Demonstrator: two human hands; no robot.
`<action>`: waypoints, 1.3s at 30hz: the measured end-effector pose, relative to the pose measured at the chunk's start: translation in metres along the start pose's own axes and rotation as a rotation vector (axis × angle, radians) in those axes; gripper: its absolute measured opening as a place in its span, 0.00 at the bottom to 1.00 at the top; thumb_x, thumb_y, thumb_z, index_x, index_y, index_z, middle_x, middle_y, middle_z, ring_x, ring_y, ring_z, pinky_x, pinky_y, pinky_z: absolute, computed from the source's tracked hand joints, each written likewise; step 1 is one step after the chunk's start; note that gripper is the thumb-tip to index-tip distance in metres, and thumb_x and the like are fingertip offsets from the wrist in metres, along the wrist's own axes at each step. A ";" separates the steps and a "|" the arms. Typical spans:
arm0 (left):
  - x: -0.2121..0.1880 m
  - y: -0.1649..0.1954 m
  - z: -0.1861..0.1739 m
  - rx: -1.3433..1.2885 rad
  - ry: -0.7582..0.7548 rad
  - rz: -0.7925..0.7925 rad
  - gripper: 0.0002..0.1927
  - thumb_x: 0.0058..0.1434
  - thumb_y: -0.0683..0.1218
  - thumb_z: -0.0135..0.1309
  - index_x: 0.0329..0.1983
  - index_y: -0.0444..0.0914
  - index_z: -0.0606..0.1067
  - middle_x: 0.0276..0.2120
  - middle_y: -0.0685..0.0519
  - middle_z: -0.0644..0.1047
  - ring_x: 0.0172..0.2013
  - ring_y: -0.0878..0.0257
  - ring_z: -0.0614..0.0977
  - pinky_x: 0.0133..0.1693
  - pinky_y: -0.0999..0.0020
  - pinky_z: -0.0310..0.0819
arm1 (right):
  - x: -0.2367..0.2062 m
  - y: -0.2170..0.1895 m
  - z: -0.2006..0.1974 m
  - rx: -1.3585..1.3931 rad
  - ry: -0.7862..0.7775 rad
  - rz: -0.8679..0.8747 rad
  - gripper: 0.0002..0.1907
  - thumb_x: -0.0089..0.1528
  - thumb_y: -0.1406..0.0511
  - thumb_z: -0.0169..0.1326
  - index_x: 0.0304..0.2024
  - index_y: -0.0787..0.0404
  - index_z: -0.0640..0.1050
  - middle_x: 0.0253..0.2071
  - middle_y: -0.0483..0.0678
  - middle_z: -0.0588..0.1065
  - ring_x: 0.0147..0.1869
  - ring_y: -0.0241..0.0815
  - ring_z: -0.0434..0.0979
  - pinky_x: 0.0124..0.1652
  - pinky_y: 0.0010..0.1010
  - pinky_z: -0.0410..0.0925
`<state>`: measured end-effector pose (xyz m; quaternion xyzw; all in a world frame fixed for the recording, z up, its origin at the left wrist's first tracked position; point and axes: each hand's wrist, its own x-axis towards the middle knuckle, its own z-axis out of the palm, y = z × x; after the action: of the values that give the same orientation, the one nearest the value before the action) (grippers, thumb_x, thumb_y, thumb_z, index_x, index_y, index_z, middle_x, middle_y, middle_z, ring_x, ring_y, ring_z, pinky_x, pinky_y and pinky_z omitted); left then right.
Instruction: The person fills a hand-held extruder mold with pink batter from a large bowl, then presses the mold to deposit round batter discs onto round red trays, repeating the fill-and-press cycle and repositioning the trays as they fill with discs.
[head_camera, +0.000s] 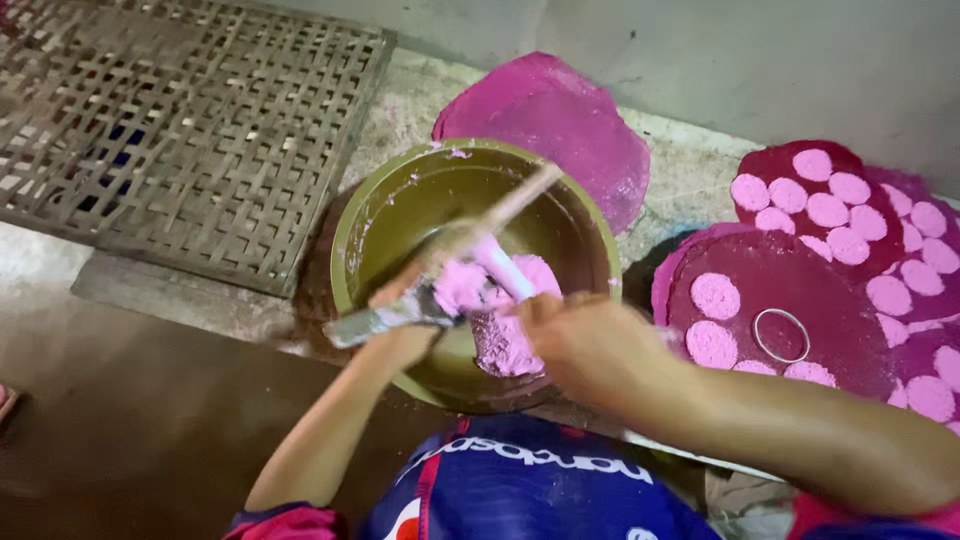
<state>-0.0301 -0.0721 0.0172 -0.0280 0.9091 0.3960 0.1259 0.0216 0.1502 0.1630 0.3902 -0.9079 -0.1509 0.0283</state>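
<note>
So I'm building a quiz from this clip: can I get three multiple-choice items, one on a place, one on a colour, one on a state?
1. Where does the woven mat lie from the bowl?
A. upper left of it
B. right of it
C. inside it

2. What colour is the paste in the bowl?
A. white
B. pink
C. yellow

3. What is the state of the left hand?
A. flat on the floor
B. empty and raised
C. closed on a smeared tool

Answers:
1 A, the mat fills the upper left corner, beside the bowl.
2 B, the lump matches the pink discs on the dark red sheets at right.
3 C, the fingers wrap the tool over the bowl, while the right hand works a stick into the paste.
</note>
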 end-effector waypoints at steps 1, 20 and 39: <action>0.004 -0.005 -0.006 0.109 0.132 0.213 0.20 0.66 0.49 0.55 0.62 0.51 0.71 0.47 0.51 0.81 0.40 0.58 0.84 0.42 0.64 0.80 | -0.011 0.010 -0.009 -0.005 -0.009 0.042 0.11 0.59 0.65 0.52 0.44 0.61 0.77 0.27 0.46 0.73 0.27 0.42 0.79 0.22 0.34 0.71; 0.008 -0.003 -0.013 0.219 0.405 0.562 0.45 0.48 0.63 0.69 0.66 0.41 0.70 0.42 0.46 0.81 0.35 0.54 0.84 0.37 0.62 0.80 | -0.005 0.039 -0.058 0.002 -0.040 -0.041 0.19 0.54 0.67 0.53 0.49 0.60 0.77 0.31 0.50 0.75 0.30 0.48 0.80 0.23 0.36 0.72; 0.010 0.014 -0.037 0.127 0.633 0.741 0.41 0.57 0.58 0.62 0.73 0.46 0.66 0.47 0.48 0.82 0.39 0.54 0.83 0.34 0.65 0.80 | 0.007 0.069 -0.081 0.168 -0.155 0.095 0.12 0.58 0.65 0.53 0.45 0.56 0.76 0.33 0.50 0.78 0.27 0.54 0.81 0.23 0.45 0.73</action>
<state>-0.0498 -0.0885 0.0490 0.1863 0.8740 0.3299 -0.3044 -0.0181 0.1692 0.2602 0.3348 -0.9342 -0.1023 -0.0679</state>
